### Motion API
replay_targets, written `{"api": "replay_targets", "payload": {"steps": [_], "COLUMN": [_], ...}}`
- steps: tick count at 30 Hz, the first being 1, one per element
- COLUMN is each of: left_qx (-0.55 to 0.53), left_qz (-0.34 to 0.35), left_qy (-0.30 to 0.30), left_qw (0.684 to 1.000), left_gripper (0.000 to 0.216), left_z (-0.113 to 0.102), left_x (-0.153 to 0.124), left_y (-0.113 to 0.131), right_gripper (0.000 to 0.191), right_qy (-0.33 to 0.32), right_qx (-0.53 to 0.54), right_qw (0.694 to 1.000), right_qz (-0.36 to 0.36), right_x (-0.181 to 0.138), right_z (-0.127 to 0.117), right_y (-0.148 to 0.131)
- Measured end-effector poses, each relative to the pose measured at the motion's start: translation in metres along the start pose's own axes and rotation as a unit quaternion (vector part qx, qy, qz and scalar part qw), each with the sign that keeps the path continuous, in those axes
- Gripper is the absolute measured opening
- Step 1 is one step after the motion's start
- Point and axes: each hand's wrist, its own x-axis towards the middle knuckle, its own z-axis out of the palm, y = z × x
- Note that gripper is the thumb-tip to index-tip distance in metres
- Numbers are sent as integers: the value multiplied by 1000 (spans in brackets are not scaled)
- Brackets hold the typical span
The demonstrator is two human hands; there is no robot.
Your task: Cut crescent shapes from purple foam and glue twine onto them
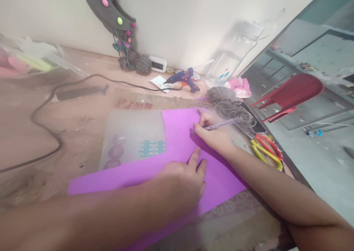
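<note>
A purple sheet of paper or thin foam point(221, 181), cut in an L-like shape, lies on the worktable. My left hand point(182, 177) rests on it with the fingers spread, pressing it down. Farther up the sheet, my right hand point(208, 131) is closed around a slim light pen point(224, 123). The pen slants up to the right; its tip is hidden by my fingers. Under the purple sheet lies a pale translucent sheet point(132, 129) with a teal printed pattern point(152, 147).
Scissors point(267, 153) with red and yellow handles, a phone point(258, 122) and grey yarn point(221, 98) lie to the right. Along the wall stand a blue glue gun point(181, 77), a digital clock point(157, 64) and a clear bottle point(229, 61). A dark cable point(41, 107) curves across the left.
</note>
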Motion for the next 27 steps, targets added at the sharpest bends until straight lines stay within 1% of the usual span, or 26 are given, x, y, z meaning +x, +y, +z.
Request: {"api": "replay_targets", "payload": {"steps": [4, 9, 12, 19, 22, 27], "left_qx": [1, -11, -17, -27, -30, -32], "left_qz": [-11, -18, -19, -14, -4, -14], "left_qy": [-23, -34, -31, -68, -58, -57], "left_qw": [1000, 999, 999, 997, 998, 998], "left_gripper": [50, 50, 51, 51, 49, 50], "left_z": [-2, -2, -1, -2, -3, -1], "left_x": [0, 0, 0, 2, 2, 2], "left_y": [1, 2, 2, 1, 1, 1], "right_gripper": [28, 30, 31, 27, 27, 28], "right_qy": [24, -6, -6, 26, 36, 68], "right_qx": [-7, 6, 9, 10, 14, 43], "right_qw": [1000, 1000, 1000, 1000, 999, 997], "right_qz": [-9, -3, -1, 7, 10, -3], "right_x": [1, 0, 1, 6, 8, 16], "right_z": [-2, 0, 1, -3, -4, -5], "right_y": [0, 3, 6, 6, 6, 7]}}
